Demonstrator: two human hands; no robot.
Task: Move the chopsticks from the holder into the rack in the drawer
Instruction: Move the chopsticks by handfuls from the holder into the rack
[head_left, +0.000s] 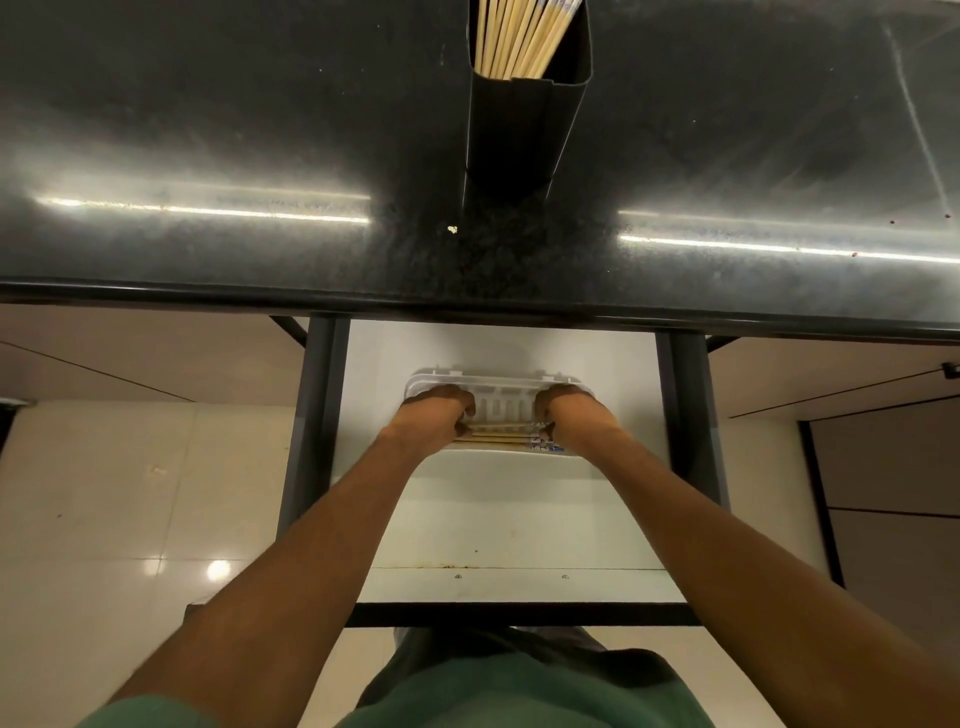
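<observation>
A tall black holder (519, 130) stands on the dark counter, with several pale wooden chopsticks (514, 36) sticking out of its top. Below, the white drawer (519, 519) is pulled out, and a white slotted rack (501, 382) lies in it. Both of my hands are down in the rack. My left hand (434, 415) grips the left end of a small bundle of chopsticks (498, 435) that lies crosswise. My right hand (576, 413) grips the right, patterned end. The bundle rests at the rack's near side.
The black speckled counter (208, 156) overhangs the drawer's back. Dark metal rails (311, 415) flank the drawer on both sides. Glossy cream floor tiles (130, 493) lie to the left, a dark cabinet front (893, 493) to the right.
</observation>
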